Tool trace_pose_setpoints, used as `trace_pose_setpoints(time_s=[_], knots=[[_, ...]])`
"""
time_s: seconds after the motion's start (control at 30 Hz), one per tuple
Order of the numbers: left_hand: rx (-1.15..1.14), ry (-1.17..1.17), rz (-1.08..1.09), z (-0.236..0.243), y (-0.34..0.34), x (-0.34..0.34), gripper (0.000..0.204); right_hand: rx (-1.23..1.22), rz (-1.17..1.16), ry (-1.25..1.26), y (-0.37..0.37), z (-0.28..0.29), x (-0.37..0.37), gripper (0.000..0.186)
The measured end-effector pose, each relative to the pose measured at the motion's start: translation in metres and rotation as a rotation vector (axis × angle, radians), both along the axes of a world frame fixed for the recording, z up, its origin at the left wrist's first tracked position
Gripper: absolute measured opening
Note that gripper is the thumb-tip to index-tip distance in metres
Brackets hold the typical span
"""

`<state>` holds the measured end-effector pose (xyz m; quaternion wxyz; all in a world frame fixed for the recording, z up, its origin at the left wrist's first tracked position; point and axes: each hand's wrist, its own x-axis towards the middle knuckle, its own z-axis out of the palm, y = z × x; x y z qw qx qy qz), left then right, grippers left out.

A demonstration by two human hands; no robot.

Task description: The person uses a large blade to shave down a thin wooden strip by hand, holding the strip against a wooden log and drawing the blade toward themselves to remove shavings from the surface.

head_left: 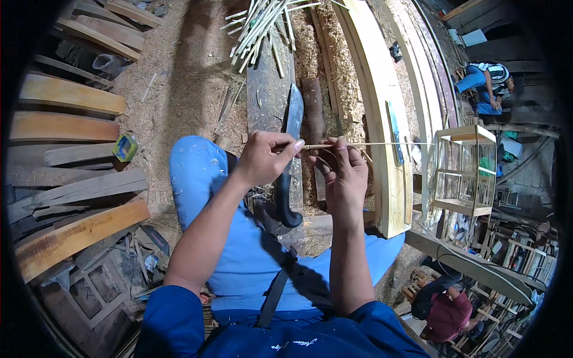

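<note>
A thin wooden stick [382,144] runs sideways in front of me, reaching out to the right. Its left end is pinched between the thumb and fingers of my left hand [266,158]. Close beside it, my right hand [341,173] pinches the same stick, with the other fingers curled. Beneath my hands lies a machete [293,114] on a worn plank [260,104], its dark handle [285,200] pointing toward me. A pile of pale thin sticks [262,30] rests at the plank's far end.
Long pale beams [373,71] run along the right, with a blue tool [395,131] on one. A wooden cage [462,170] stands farther right. Stacked boards [71,125] line the left. Two people sit at the right, one in striped clothing [495,74], one in maroon [447,313].
</note>
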<state>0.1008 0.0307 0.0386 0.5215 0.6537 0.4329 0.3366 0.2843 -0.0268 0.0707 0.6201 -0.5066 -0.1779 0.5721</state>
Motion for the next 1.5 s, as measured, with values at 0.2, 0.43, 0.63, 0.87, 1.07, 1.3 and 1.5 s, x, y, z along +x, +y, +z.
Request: trace_pose_setpoints(time_s=[0.2,0.43,0.63,0.87,1.07,1.3,1.5], knots=[[-0.012,0.000,-0.054,0.004,0.000,0.001,0.025,0.003,-0.001,-0.045,-0.002,-0.001,0.006,0.033],[0.008,-0.101,-0.050,0.005,-0.001,0.007,0.030,-0.001,-0.036,0.008,-0.004,-0.004,0.009,0.032],[-0.101,-0.027,-0.125,-0.002,0.002,0.001,0.025,0.002,-0.023,0.042,-0.007,-0.005,0.011,0.033],[-0.072,-0.095,-0.110,-0.006,0.001,0.006,0.027,0.014,-0.008,0.052,-0.007,-0.002,0.013,0.034],[-0.062,-0.094,-0.063,0.000,-0.001,0.010,0.022,0.023,-0.026,0.015,-0.006,-0.003,0.017,0.029],[0.152,-0.016,-0.007,0.009,0.004,0.012,0.014,0.075,-0.050,-0.064,-0.002,0.003,0.011,0.023],[0.087,0.111,0.018,0.010,0.007,0.003,0.015,0.066,-0.030,-0.134,-0.005,-0.025,0.010,0.029]])
